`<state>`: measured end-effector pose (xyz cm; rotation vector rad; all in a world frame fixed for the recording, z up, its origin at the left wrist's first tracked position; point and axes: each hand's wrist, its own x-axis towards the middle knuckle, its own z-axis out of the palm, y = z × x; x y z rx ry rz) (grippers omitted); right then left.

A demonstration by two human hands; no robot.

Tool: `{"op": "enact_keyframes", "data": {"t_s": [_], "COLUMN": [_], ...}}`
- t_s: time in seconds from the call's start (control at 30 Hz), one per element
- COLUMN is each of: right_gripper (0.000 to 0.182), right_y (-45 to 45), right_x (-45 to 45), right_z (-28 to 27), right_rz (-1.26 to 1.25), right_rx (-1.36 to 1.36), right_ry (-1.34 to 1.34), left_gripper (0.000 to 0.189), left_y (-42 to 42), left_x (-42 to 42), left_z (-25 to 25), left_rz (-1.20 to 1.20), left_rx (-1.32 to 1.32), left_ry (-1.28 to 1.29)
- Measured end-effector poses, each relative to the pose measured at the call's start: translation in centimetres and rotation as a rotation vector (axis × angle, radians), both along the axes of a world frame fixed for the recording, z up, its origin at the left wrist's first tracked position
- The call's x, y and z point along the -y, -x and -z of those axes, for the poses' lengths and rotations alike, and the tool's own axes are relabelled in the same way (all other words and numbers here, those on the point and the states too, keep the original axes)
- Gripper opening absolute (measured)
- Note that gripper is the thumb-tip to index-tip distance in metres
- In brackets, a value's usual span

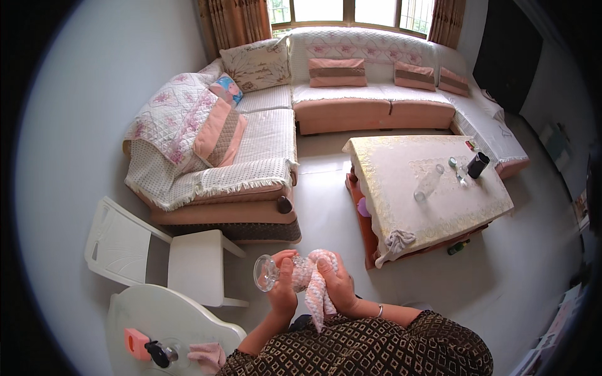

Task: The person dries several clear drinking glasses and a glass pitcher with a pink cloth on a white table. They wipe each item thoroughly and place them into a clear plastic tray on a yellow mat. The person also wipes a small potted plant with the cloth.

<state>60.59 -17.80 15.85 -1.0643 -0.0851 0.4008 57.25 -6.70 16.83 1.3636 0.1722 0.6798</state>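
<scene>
My left hand (284,284) grips a clear footed glass vessel (266,273) by its lower part, its round glass foot pointing left. My right hand (339,285) holds a pink and white knitted cloth (317,293) against the vessel's other end, which the cloth partly covers. Both hands are in front of my patterned top, above the floor. At the lower left, a pink cloth (207,358) lies on a white table (174,305), near a black and clear object (162,353) and a pink box-like object (137,344).
A white chair (195,268) stands left of my hands. To the right is a low table with a lace cloth (390,164), bearing a clear glass vase (429,183), a black cup-like container (478,165) and a crumpled cloth (400,240). A green bottle (458,247) lies beside it. Sofas (376,113) stand beyond.
</scene>
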Motion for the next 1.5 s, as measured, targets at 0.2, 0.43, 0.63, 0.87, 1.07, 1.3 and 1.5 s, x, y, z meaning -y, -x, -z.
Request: {"op": "enact_keyframes", "data": {"t_s": [0.2, 0.43, 0.63, 0.87, 1.07, 1.3, 1.5], "right_gripper": [0.02, 0.029, 0.038, 0.04, 0.025, 0.021, 0.041], "right_y": [-11.6, -22.2, -31.5, -42.0, -54.0, -62.9, -68.2], "right_x": [2.3, 3.2, 2.4, -3.0, -8.0, -13.0, -15.5], "right_z": [0.0, -2.7, 0.1, 3.3, -0.7, -2.2, 1.1], "right_rz": [-0.112, 0.103, 0.284, 0.245, -0.025, 0.037, 0.289], "right_rx": [-0.027, 0.286, 0.772, 1.182, 0.003, 0.043, 1.154], "right_ry": [-0.037, -0.088, 0.182, 0.392, -0.178, -0.096, 0.581], "left_gripper": [0.015, 0.016, 0.023, 0.029, 0.034, 0.027, 0.027], "left_y": [-11.1, -24.1, -34.2, -45.2, -54.5, -65.5, -73.2], "left_x": [-1.7, 1.3, 2.1, -4.1, -9.8, -15.0, -17.6], "left_z": [-2.3, -1.9, -1.8, 1.6, 2.3, 0.4, -0.2], "left_rz": [0.436, 0.352, 0.305, 0.383, 0.407, 0.442, 0.476], "left_rx": [0.378, 0.256, -0.089, -0.45, 0.13, 0.212, -0.408], "left_ry": [-0.747, -0.197, 0.059, 1.144, 0.179, 0.128, 0.987]}}
